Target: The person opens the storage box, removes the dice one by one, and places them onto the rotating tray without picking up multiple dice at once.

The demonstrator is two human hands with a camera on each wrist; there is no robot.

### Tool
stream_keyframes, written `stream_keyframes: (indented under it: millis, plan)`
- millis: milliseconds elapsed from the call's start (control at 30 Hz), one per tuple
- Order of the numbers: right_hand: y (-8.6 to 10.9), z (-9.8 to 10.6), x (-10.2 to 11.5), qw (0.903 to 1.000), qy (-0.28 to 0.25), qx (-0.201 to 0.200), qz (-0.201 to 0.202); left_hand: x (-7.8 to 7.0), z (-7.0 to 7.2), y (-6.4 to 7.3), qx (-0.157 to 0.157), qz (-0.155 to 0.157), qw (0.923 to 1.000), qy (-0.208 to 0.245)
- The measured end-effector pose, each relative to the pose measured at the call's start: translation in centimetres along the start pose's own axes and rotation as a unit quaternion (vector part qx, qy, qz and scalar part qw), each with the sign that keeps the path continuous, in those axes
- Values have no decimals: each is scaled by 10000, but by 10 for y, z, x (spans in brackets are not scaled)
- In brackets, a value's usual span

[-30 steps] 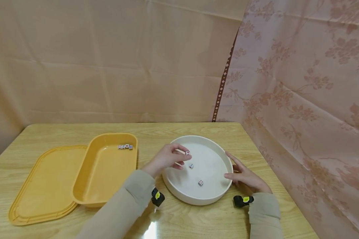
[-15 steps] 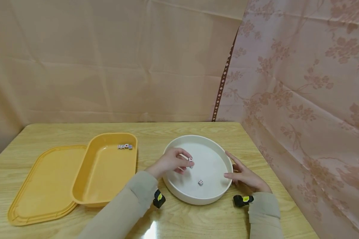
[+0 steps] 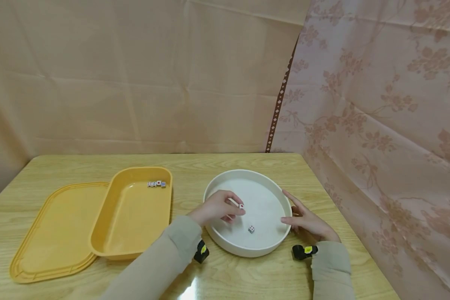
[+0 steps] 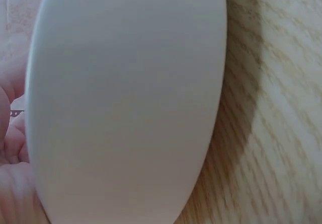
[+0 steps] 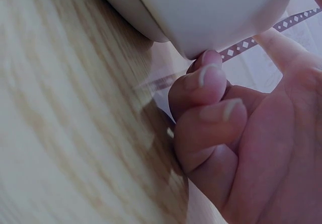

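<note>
In the head view, my left hand (image 3: pixel 219 207) is over the left part of a round white tray (image 3: pixel 268 196), pinching a small white die (image 3: pixel 241 206) between thumb and fingertips. A second die (image 3: pixel 251 229) lies on the tray floor, nearer the front. Whether another die is hidden under the left fingers, I cannot tell. My right hand (image 3: pixel 309 223) grips the tray's right rim, thumb over the edge and fingers outside. The right wrist view has its curled fingers (image 5: pixel 211 128) against the tray's lower edge. In the left wrist view the tray wall (image 4: pixel 126 103) covers most of the left hand.
To the left stands a yellow rectangular container (image 3: pixel 135 221) with several dice (image 3: pixel 156 183) lined up at its far right corner. Its left side overlaps a flat yellow lid (image 3: pixel 56 233). Curtains (image 3: pixel 153 83) hang behind the wooden table (image 3: pixel 240 279) and along its right side.
My left hand has moved right and nearer with its die, to where another die lay; that one no longer shows separately. My right hand and the tray have stayed in place.
</note>
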State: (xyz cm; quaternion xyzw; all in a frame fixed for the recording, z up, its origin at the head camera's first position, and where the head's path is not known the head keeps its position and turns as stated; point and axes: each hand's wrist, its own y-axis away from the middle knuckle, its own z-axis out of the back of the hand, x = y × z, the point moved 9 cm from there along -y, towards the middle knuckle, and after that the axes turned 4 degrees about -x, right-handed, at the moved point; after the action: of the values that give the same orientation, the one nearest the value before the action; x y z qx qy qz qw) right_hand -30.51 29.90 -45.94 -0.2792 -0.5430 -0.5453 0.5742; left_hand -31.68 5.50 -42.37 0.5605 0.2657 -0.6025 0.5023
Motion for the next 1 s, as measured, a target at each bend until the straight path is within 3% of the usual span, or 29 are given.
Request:
stream_keyframes:
  millis: [400,733,1000]
  plan:
    - [-1,0,-1,9999,-32,73,104,3,-5,1,49,-89,9964,-840]
    - [0,2,-1,9999,159,21,44,4,-9,4,99,-32,9918,-1271]
    - [0,1,-1,9999,109,15,58,6,-16,4,196,-19,9905,-1359]
